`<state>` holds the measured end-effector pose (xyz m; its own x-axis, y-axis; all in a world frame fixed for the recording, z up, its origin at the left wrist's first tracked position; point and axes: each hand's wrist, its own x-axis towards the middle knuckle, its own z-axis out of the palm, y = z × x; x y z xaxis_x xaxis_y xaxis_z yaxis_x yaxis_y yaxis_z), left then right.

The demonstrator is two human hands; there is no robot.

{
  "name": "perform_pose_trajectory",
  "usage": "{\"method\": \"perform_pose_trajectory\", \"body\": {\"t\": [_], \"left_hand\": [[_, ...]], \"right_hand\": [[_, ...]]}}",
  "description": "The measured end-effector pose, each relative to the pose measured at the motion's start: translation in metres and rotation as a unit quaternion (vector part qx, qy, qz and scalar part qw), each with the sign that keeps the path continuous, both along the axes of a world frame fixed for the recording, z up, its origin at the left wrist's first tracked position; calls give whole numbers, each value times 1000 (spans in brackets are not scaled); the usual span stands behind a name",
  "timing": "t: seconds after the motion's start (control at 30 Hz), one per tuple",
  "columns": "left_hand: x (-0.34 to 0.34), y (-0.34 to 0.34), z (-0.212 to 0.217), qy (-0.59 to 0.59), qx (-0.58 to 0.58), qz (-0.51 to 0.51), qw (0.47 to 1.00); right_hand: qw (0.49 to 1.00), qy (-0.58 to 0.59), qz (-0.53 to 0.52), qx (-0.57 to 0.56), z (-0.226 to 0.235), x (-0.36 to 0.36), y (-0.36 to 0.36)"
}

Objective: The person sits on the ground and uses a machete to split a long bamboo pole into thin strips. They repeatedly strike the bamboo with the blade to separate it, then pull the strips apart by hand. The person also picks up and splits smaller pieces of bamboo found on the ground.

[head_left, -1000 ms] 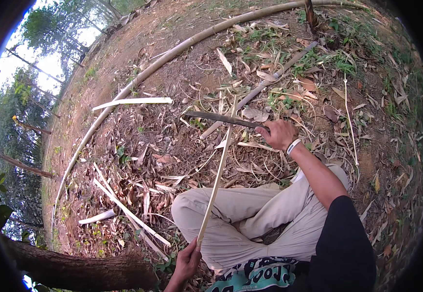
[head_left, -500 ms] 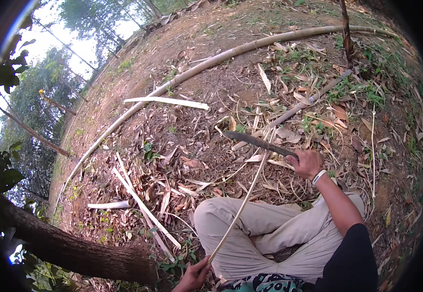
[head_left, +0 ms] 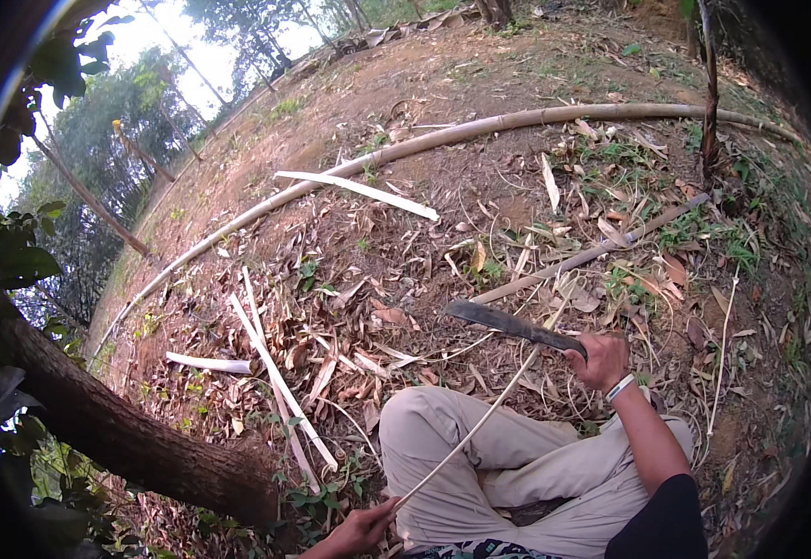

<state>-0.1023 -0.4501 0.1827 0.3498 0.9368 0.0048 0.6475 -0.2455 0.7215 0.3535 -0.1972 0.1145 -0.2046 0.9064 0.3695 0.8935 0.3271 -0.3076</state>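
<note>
The right hand point(head_left: 603, 361) is closed around the handle of a dark-bladed machete point(head_left: 503, 322), its blade pointing left. The left hand point(head_left: 365, 528) pinches the near end of a thin pale strip point(head_left: 466, 438), which slants up past the bent left knee point(head_left: 419, 419) and crosses the blade; whether they touch, I cannot tell. Beyond, on the leaf-strewn ground point(head_left: 480, 210), lie a grey-brown stick point(head_left: 592, 254), pale split pieces point(head_left: 284, 377) and a long curved pole point(head_left: 480, 126).

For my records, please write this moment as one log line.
left hand: holds strip at near end | right hand: grips knife | knife: crosses strip in view | nearby: long pole, dry leaves
</note>
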Motion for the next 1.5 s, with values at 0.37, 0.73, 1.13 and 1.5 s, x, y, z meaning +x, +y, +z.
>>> {"method": "perform_pose_trajectory", "body": {"t": [0.37, 0.73, 1.13, 1.5], "left_hand": [[4, 14, 2, -121, -173, 82, 974], [133, 205, 1, -324, -381, 134, 856], [226, 277, -22, -370, -431, 43, 822], [195, 252, -12, -308, -367, 64, 875]], "right_hand": [[975, 25, -163, -147, 0, 0, 9], [969, 239, -70, 6, 22, 3, -1], [987, 126, -11, -103, 20, -22, -1], [989, 102, -8, -103, 9, -35, 8]]}}
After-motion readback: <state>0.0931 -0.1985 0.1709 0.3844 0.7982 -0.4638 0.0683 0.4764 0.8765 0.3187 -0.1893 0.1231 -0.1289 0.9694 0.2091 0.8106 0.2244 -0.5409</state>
